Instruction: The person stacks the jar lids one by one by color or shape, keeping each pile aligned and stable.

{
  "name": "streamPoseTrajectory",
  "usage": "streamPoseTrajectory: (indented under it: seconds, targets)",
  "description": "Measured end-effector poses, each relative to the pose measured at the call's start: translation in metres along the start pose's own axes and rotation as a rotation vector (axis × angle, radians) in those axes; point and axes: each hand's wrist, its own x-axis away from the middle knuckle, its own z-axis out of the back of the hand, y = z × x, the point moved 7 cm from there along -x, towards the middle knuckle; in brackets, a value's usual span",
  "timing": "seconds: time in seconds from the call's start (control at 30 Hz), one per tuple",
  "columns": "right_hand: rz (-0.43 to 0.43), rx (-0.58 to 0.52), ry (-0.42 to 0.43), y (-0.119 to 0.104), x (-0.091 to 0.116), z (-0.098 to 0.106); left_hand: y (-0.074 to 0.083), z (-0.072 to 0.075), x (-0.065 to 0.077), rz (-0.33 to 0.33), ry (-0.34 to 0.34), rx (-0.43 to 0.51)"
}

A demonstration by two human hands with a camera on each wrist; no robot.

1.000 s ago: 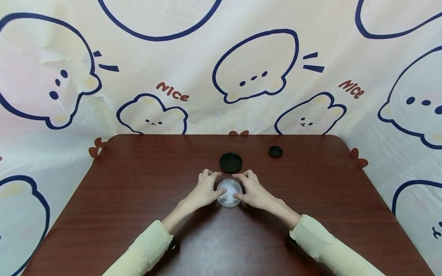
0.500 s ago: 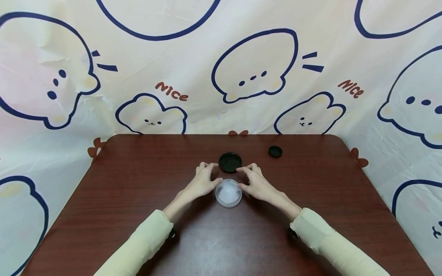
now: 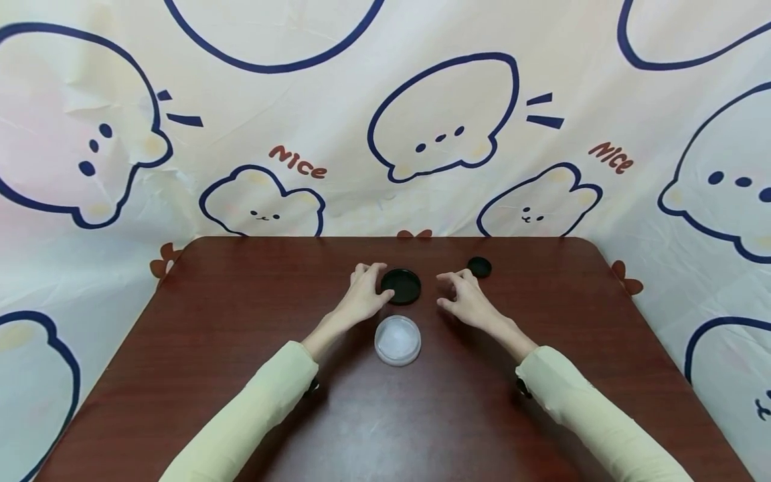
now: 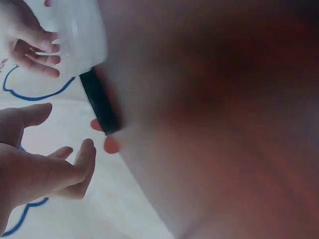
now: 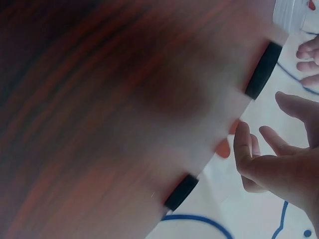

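A round, clear plastic jar [image 3: 397,340] with a whitish look stands on the table, its top facing up. Just behind it lies a large black round lid [image 3: 401,286]. My left hand [image 3: 364,294] hovers at the lid's left side with fingers spread, and its thumb overlaps the lid's edge in the head view. In the left wrist view that hand [image 4: 50,169] shows a wide gap between thumb and fingers. To the right of the lid, my right hand [image 3: 468,300] is held loosely with nothing in it; its fingers reach close to a smaller black round lid [image 3: 479,267].
The brown wooden table [image 3: 241,375] has rounded far corners. A pale cloth backdrop [image 3: 361,134] with cartoon drawings hangs behind it and along both sides.
Both hands have left the jar's rim and moved away from me. The left is now beside the large black lid, and the right has shifted rightward towards the small one.
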Motion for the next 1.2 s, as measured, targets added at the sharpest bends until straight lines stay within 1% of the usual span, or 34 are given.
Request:
streamPoseTrajectory:
  seconds: [0.1, 0.2, 0.3, 0.4, 0.53, 0.7, 0.87, 1.0, 1.1, 1.2]
  targets:
    - [0.013, 0.011, 0.033, 0.009, 0.001, 0.012, 0.015, -0.005, -0.012, -0.023, -0.009, 0.012]
    - [0.009, 0.03, 0.054, 0.019, 0.001, 0.024, 0.029, -0.013, -0.024, -0.045, -0.029, -0.001]
    - [-0.018, 0.029, 0.056, 0.032, 0.002, 0.033, 0.042, -0.022, -0.032, -0.063, -0.043, -0.008]
    - [-0.047, 0.038, 0.051, 0.042, 0.002, 0.039, 0.051, -0.03, -0.04, -0.067, -0.053, -0.012]
    - [-0.073, 0.052, 0.041, 0.055, 0.004, 0.046, 0.055, -0.042, -0.051, -0.053, -0.077, -0.023]
    - [-0.088, 0.058, 0.061, 0.067, 0.005, 0.053, 0.062, -0.058, -0.064, -0.049, -0.117, -0.031]
    - [-0.103, 0.061, 0.05, 0.077, 0.002, 0.059, 0.07, -0.079, -0.076, -0.024, -0.17, -0.05]
    - [-0.124, 0.03, 0.031, 0.088, 0.0, 0.063, 0.077, -0.096, -0.087, -0.012, -0.208, -0.055]
    - [-0.144, 0.003, 0.013, 0.097, -0.001, 0.066, 0.082, -0.108, -0.097, -0.009, -0.219, -0.046]
    - [-0.16, -0.021, -0.002, 0.104, -0.002, 0.066, 0.082, -0.117, -0.107, 0.012, -0.208, -0.027]
